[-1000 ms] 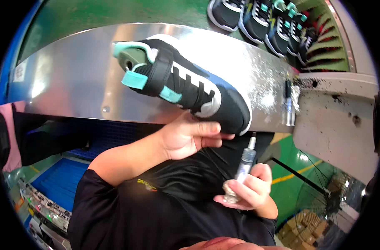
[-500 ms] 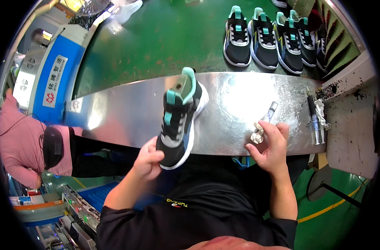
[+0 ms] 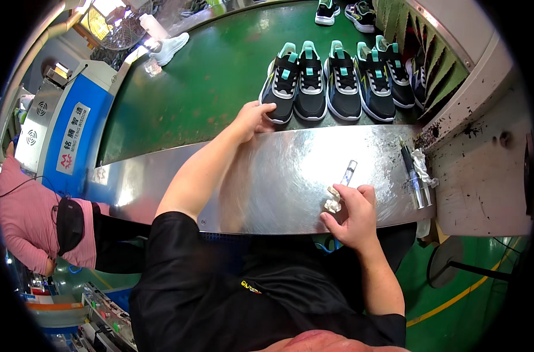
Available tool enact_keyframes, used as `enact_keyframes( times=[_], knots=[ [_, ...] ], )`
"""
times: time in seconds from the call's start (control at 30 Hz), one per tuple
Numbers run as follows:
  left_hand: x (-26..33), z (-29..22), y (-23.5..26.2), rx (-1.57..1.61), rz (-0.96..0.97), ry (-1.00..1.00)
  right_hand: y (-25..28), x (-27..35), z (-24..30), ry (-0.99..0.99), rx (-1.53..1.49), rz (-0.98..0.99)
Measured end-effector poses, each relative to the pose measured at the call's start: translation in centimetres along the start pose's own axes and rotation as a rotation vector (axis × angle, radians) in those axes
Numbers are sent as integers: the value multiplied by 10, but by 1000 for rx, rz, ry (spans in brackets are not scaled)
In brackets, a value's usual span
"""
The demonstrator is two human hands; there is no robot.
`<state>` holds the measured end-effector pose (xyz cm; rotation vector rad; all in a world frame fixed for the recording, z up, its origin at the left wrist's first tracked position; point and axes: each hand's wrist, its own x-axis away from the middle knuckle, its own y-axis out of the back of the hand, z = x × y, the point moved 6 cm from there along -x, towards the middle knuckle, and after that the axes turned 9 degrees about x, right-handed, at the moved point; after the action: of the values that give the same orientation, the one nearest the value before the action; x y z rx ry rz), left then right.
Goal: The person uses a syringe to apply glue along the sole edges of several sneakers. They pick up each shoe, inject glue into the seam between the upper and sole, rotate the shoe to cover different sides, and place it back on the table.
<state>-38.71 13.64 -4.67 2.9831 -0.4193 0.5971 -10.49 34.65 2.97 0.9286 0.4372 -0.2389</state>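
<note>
Reaching forward across the metal bench, my left hand (image 3: 253,121) is closed on the toe of a black sneaker (image 3: 279,91) with mint-green lining and white sole. This sneaker stands on the green belt at the left end of a row of matching sneakers (image 3: 341,88). Above the bench, my right hand (image 3: 356,215) pinches a crumpled off-white wad (image 3: 332,205) between thumb and fingers. A clear tube with a dark band (image 3: 349,171) shows just beyond those fingers; whether it is held or lies on the bench I cannot tell.
A syringe-like tool (image 3: 416,176) and crumpled white paper (image 3: 422,167) lie at the bench's right end, beside a stained metal housing (image 3: 478,146). Green flaps (image 3: 440,82) hang at the right. A white shoe (image 3: 170,48) is at the far left; a person in pink (image 3: 38,220) stands left.
My left hand has carried the sneaker forward from above the bench to the green belt, beside the others. My right hand still pinches the wad. The whole view has shifted.
</note>
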Motion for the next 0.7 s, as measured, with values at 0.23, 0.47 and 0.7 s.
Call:
enact_keyframes(
  times=[0.23,0.47,0.7],
  knots=[
    [14,-1,51,-451,-249,-234,-4,1,1,30,8,12],
    [32,-178,78,-264,-325,-639,-12,5,2,35,13,18],
    [67,-91,57,-835,-200,-847,-7,0,6,18,42,4]
  ],
)
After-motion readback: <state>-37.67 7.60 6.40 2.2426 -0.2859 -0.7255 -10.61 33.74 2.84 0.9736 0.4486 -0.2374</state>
